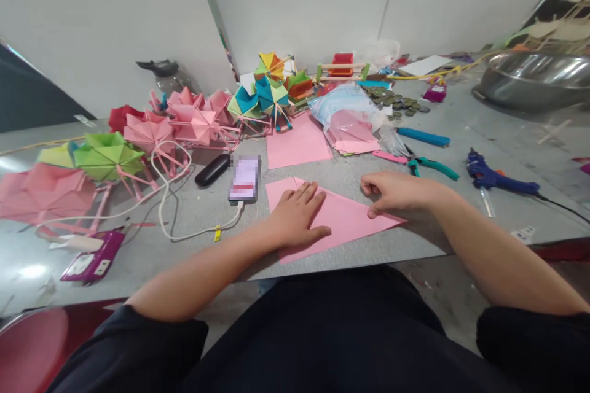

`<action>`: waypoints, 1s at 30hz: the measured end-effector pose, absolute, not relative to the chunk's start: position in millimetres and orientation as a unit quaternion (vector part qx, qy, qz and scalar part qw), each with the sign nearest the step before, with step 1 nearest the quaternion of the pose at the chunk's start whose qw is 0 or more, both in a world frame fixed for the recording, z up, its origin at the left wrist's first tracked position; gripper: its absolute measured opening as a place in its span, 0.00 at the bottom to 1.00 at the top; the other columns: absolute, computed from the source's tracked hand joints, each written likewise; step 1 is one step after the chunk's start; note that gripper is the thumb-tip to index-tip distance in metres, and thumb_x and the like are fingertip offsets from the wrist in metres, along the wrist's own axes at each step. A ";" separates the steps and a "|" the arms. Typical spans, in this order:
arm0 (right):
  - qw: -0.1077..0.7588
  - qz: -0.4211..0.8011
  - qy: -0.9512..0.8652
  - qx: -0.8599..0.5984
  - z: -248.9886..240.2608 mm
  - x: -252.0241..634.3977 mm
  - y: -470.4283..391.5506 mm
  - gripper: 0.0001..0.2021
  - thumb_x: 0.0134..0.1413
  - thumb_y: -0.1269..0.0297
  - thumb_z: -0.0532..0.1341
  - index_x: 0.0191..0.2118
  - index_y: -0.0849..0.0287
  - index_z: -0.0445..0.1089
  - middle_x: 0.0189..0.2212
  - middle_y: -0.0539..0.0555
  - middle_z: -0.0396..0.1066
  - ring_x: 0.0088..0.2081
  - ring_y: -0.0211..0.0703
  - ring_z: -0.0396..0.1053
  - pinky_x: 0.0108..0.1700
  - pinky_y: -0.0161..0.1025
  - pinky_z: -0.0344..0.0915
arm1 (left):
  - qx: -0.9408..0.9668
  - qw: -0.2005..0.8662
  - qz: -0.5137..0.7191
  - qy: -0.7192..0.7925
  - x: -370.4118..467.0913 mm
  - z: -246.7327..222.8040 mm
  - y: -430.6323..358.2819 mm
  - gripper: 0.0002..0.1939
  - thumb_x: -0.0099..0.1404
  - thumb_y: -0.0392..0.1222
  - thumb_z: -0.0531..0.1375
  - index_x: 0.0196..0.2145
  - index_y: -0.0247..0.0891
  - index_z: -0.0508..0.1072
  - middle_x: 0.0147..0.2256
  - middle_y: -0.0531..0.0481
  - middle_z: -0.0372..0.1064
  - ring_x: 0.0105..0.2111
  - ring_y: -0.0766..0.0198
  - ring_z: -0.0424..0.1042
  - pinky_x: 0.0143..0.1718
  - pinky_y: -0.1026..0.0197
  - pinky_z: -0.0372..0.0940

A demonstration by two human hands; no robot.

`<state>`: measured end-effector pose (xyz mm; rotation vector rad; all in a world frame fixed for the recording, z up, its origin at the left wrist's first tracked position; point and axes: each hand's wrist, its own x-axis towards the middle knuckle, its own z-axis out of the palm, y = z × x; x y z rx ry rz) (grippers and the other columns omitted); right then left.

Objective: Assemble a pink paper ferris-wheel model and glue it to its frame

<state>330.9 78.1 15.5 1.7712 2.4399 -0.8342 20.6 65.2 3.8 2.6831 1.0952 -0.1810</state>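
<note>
A pink sheet of paper [343, 218] lies at the front of the table, one side folded over so that it narrows to a point at the right. My left hand [299, 215] rests flat on its left part with the fingers stretched out. Over the right part of the paper is my right hand [391, 193], its fingers curled in and its thumb close to the folded edge. Nothing shows between those fingers. Just behind lies another pink sheet [297, 144], partly covered by a plastic bag.
Several folded-paper models [152, 135] line the left and back. A phone [244, 178] with a white cable lies left of the paper. Pliers [431, 166], a blue-handled tool [424, 137] and a glue gun [498, 178] lie right. A metal bowl [537, 83] stands far right.
</note>
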 end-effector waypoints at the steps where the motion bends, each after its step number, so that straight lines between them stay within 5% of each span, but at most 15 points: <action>1: 0.009 -0.265 0.779 0.569 15.8 330.4 78.0 0.20 0.43 0.56 0.73 0.34 0.51 0.62 0.33 0.48 0.70 0.34 0.46 0.65 0.35 0.42 0.51 | 0.916 0.112 -0.068 0.378 18.8 3.2 69.3 0.53 0.73 0.71 0.56 0.80 0.33 0.48 0.81 0.29 0.36 0.81 0.37 0.37 0.78 0.34 0.43; 13: 0.018 -0.263 0.779 0.569 15.6 332.9 78.9 0.20 0.44 0.55 0.73 0.36 0.51 0.62 0.34 0.49 0.70 0.35 0.47 0.65 0.36 0.41 0.52 | 0.905 0.074 -0.075 0.413 8.7 2.3 87.9 0.66 0.65 0.80 0.54 0.80 0.23 0.45 0.80 0.25 0.37 0.81 0.37 0.39 0.79 0.40 0.40; 22: 0.030 -0.297 0.779 0.551 20.3 333.4 82.7 0.22 0.42 0.53 0.74 0.41 0.52 0.67 0.38 0.51 0.71 0.39 0.49 0.68 0.39 0.42 0.59 | 0.893 0.101 -0.053 0.435 13.2 -0.8 83.6 0.58 0.72 0.76 0.48 0.80 0.27 0.45 0.81 0.28 0.36 0.81 0.38 0.35 0.79 0.36 0.38; 26: 0.037 -0.276 0.781 0.559 23.0 327.7 79.7 0.28 0.46 0.50 0.74 0.52 0.53 0.71 0.43 0.55 0.75 0.42 0.53 0.72 0.42 0.45 0.64 | 0.892 0.109 -0.037 0.437 13.5 -3.8 82.5 0.58 0.71 0.76 0.50 0.80 0.27 0.45 0.81 0.27 0.35 0.81 0.36 0.34 0.79 0.35 0.38; 30: -0.029 -0.225 0.839 0.494 19.0 302.6 81.7 0.31 0.61 0.47 0.67 0.66 0.54 0.69 0.57 0.62 0.76 0.54 0.59 0.74 0.54 0.51 0.68 | 0.893 0.114 -0.022 0.436 11.9 -7.2 82.7 0.58 0.70 0.77 0.52 0.79 0.27 0.47 0.81 0.25 0.35 0.81 0.34 0.35 0.78 0.34 0.39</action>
